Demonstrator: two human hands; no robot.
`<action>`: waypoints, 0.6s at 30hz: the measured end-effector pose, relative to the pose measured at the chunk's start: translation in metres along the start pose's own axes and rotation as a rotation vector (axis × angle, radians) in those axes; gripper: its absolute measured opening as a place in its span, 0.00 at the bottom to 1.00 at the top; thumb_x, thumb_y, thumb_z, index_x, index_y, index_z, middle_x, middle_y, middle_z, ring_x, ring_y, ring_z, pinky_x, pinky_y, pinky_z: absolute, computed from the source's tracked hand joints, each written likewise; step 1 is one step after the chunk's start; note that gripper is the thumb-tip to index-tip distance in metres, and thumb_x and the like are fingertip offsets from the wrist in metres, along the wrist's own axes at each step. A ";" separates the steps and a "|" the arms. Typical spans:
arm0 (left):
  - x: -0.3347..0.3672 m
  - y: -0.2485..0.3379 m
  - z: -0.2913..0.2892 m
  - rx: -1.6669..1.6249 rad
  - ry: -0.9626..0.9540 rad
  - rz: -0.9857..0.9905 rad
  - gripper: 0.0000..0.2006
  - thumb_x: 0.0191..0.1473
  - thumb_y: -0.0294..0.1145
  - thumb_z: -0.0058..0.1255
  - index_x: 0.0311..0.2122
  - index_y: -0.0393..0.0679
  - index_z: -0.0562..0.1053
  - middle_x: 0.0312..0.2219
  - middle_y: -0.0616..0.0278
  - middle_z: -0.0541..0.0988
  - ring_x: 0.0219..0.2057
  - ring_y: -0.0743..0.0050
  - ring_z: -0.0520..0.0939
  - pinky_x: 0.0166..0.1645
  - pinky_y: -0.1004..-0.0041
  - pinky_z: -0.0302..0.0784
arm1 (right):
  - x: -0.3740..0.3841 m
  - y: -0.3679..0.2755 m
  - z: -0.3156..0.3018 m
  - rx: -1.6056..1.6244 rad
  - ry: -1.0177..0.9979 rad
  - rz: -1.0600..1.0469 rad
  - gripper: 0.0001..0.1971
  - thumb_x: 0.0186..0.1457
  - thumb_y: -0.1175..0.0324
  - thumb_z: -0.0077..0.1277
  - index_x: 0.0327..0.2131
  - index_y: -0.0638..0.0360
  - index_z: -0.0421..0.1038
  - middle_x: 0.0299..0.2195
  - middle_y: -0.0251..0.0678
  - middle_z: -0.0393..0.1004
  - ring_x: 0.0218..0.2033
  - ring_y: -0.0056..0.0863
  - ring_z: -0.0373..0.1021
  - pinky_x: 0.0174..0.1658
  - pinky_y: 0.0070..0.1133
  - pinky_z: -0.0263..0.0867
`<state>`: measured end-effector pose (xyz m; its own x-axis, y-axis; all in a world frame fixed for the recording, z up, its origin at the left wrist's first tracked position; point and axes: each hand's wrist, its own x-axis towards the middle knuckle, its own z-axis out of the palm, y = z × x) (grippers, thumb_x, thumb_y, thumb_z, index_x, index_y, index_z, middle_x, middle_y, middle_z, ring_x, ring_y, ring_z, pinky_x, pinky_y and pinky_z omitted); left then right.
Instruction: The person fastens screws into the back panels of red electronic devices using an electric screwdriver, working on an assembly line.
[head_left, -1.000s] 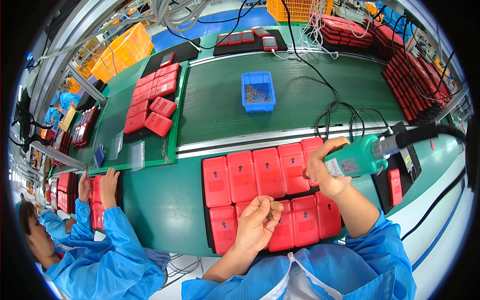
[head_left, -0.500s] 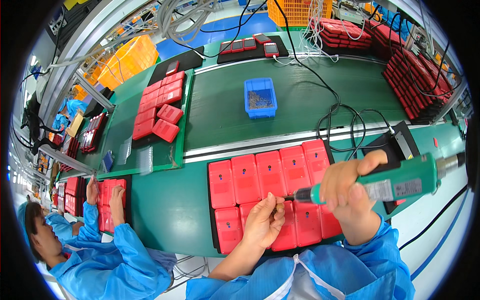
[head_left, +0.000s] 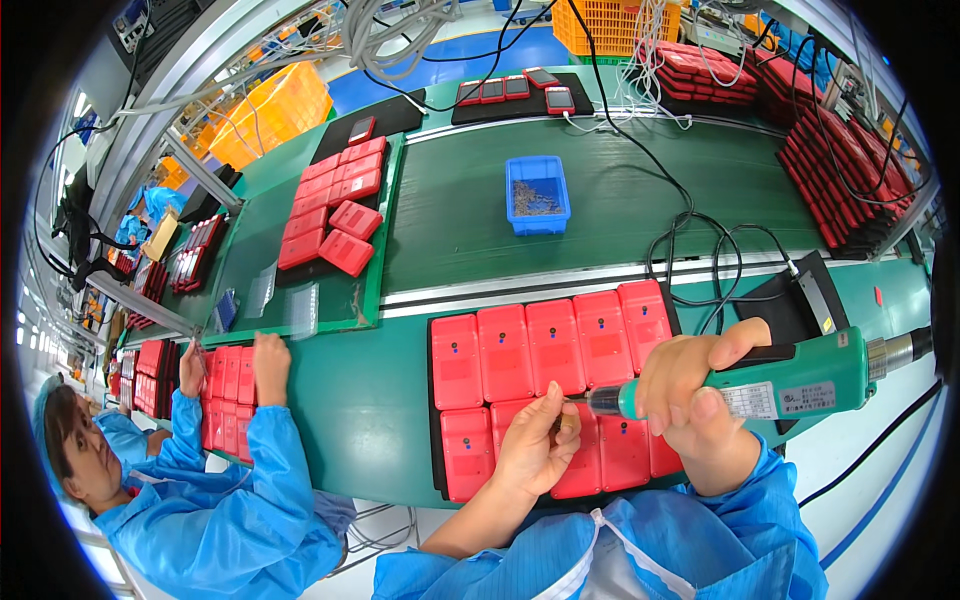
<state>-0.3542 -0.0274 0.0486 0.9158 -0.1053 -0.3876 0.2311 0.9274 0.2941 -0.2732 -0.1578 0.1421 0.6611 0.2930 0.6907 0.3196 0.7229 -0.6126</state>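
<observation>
My right hand [head_left: 690, 385] is wrapped round a green electric screwdriver [head_left: 790, 380], held sideways above the red device casings [head_left: 505, 350], its tip pointing left. The fingers of my left hand [head_left: 535, 445] pinch together at the driver's tip. Whatever they hold is too small and covered to make out. Beneath both hands, the casings lie in two rows on a black mat [head_left: 437, 455]; each far-row casing shows small dark and blue spots near its top. My hands and the driver hide part of the near row.
A blue tray [head_left: 538, 229] of small metal screws stands on the green belt [head_left: 450, 200]. Red casings [head_left: 325, 205] are grouped at left, with tall stacks [head_left: 850, 180] at far right. Black cable [head_left: 690, 215] loops beside the mat. A co-worker [head_left: 220, 500] handles casings at left.
The whole view has shifted slightly, so the bench things appear a little further right. My left fingers remain at the driver's tip. The co-worker's right hand has moved to the outer edge of their casings.
</observation>
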 end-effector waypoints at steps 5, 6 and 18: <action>0.002 -0.001 -0.005 -0.020 -0.046 -0.025 0.17 0.56 0.42 0.36 0.23 0.42 0.69 0.13 0.67 0.65 0.13 0.84 0.59 0.15 0.86 0.53 | 0.001 -0.001 0.001 -0.003 -0.015 -0.001 0.14 0.49 0.75 0.44 0.35 0.55 0.50 0.13 0.31 0.61 0.10 0.21 0.59 0.17 0.22 0.62; 0.002 -0.001 -0.006 -0.039 -0.093 -0.043 0.18 0.56 0.44 0.35 0.23 0.42 0.69 0.13 0.67 0.65 0.14 0.84 0.60 0.15 0.87 0.53 | 0.002 -0.001 0.001 -0.002 -0.016 0.000 0.14 0.49 0.75 0.44 0.35 0.55 0.50 0.13 0.31 0.61 0.10 0.21 0.59 0.17 0.22 0.62; -0.016 0.009 -0.006 0.126 0.107 0.119 0.18 0.56 0.42 0.37 0.35 0.36 0.71 0.13 0.69 0.63 0.14 0.86 0.60 0.17 0.85 0.54 | 0.012 0.032 -0.013 -0.091 -0.109 -0.057 0.16 0.44 0.82 0.44 0.36 0.60 0.51 0.14 0.33 0.63 0.12 0.21 0.62 0.17 0.19 0.62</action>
<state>-0.3690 -0.0158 0.0525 0.9006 0.0469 -0.4322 0.1691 0.8781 0.4476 -0.2467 -0.1390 0.1256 0.5639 0.3230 0.7601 0.4182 0.6820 -0.6001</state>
